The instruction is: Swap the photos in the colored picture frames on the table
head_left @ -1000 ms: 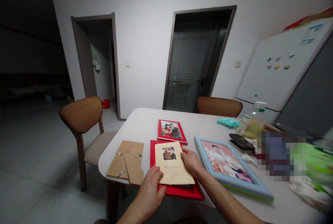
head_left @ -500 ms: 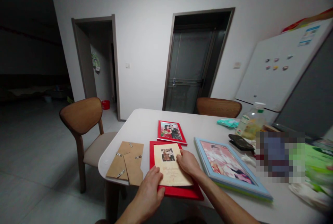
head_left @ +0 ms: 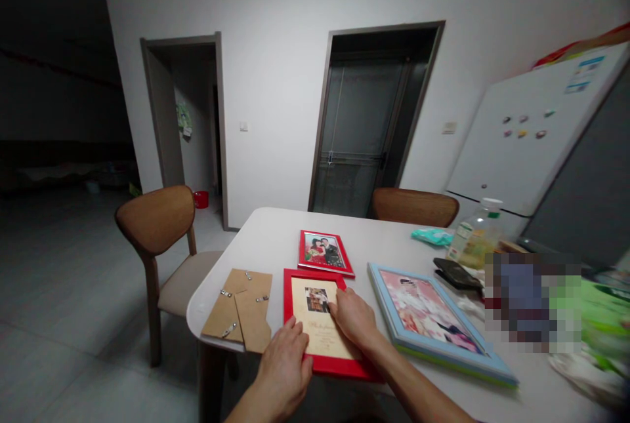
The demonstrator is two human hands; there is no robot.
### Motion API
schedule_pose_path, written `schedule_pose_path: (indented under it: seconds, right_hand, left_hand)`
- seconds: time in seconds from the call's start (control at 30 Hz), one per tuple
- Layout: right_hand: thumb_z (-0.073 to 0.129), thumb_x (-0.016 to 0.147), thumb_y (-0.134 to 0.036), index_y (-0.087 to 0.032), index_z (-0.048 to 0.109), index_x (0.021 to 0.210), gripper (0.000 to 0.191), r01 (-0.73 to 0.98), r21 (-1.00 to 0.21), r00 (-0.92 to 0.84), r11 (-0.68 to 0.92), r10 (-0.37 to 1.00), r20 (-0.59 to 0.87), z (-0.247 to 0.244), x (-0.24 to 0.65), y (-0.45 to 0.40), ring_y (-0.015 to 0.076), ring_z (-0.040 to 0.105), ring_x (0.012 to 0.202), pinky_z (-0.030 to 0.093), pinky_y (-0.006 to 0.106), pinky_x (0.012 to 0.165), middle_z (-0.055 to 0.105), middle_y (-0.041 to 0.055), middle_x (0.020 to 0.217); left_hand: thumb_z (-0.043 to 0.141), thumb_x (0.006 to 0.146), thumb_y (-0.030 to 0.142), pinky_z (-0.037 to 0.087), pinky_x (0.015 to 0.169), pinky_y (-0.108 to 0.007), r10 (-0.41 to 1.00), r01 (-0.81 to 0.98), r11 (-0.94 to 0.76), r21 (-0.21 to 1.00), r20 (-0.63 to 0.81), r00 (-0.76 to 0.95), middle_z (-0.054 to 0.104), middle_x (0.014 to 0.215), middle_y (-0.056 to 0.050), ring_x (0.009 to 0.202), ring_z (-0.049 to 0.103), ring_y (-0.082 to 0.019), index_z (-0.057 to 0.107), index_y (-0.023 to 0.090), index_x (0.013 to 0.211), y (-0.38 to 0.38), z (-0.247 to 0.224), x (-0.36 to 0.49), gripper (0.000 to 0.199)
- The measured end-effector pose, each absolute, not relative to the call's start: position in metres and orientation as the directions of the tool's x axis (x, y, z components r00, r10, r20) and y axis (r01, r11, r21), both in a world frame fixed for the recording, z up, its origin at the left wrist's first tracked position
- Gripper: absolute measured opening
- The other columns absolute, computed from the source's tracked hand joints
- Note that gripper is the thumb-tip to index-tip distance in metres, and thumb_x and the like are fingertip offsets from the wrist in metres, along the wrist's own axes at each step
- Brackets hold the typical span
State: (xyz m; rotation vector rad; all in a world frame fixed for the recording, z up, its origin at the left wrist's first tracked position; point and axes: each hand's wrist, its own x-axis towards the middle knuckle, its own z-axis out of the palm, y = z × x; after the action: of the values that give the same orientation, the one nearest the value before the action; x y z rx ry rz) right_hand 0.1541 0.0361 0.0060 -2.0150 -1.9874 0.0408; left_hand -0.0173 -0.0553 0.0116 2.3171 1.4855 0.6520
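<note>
A red picture frame (head_left: 289, 295) lies at the table's near edge, with a cream paper insert (head_left: 315, 328) inside its border. The paper carries a small printed photo and some writing. My left hand (head_left: 285, 361) is closed at the frame's lower left side, its fingertips on the border and the paper's edge. Curled over the right side, my right hand (head_left: 353, 319) has its fingers at the paper's right edge and hides that part of the border. Left of the frame lies a brown backing board (head_left: 253, 321) with metal clips and a folded-in stand.
A smaller red framed photo (head_left: 322, 254) lies just beyond. To the right is a large light-blue framed picture (head_left: 388, 305). Farther right are a bottle (head_left: 475, 233), a dark phone-like object (head_left: 457, 274), a teal packet (head_left: 432, 237) and green packaging. Wooden chairs (head_left: 157, 221) stand around.
The paper insert has gone from lying over the red frame to sitting flat within its border. My right hand has shifted slightly left and down with it; my left hand stays at the lower left.
</note>
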Motion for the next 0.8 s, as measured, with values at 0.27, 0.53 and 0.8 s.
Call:
schedule_pose_path:
  seconds: [0.27, 0.53, 0.8]
  right_hand:
    - [0.038, 0.078, -0.032, -0.017, 0.056, 0.099, 0.031, 0.905, -0.32, -0.209, 0.281, 0.948, 0.242, 0.021, 0.116, 0.016, 0.0173, 0.052, 0.086, 0.036, 0.024, 0.072, 0.058, 0.0092, 0.095]
    - [0.052, 0.061, -0.052, -0.018, 0.058, 0.091, 0.046, 0.821, -0.321, -0.406, 0.472, 0.878, 0.254, 0.021, 0.023, -0.011, 0.0248, 0.05, 0.082, 0.036, 0.036, 0.072, 0.058, 0.0103, 0.086]
    - [0.059, 0.053, -0.029, -0.017, 0.052, 0.105, 0.054, 0.715, -0.54, -0.378, 0.444, 0.895, 0.235, 0.013, 0.015, -0.012, 0.0221, 0.046, 0.092, 0.038, 0.032, 0.079, 0.048, 0.0094, 0.098]
  left_hand:
    - [0.051, 0.068, 0.022, 0.019, 0.102, -0.035, 0.963, 0.895, -0.262, 0.362, 0.164, 0.215, 0.03, 0.134, -0.01, 0.124, 0.024, -0.019, 0.035, 0.012, 0.124, -0.056, 0.017, -0.089, 0.059]
    - [0.061, 0.058, 0.019, 0.024, 0.099, -0.034, 0.996, 0.948, -0.058, 0.313, 0.085, 0.033, 0.038, 0.128, -0.017, 0.119, 0.032, -0.025, 0.044, 0.006, 0.116, -0.037, 0.003, -0.158, 0.062]
    - [0.065, 0.055, 0.018, 0.031, 0.095, -0.033, 0.985, 0.919, -0.105, 0.38, 0.166, 0.044, 0.049, 0.12, -0.011, 0.111, 0.043, -0.023, 0.051, 0.015, 0.108, -0.034, 0.002, -0.16, 0.055]
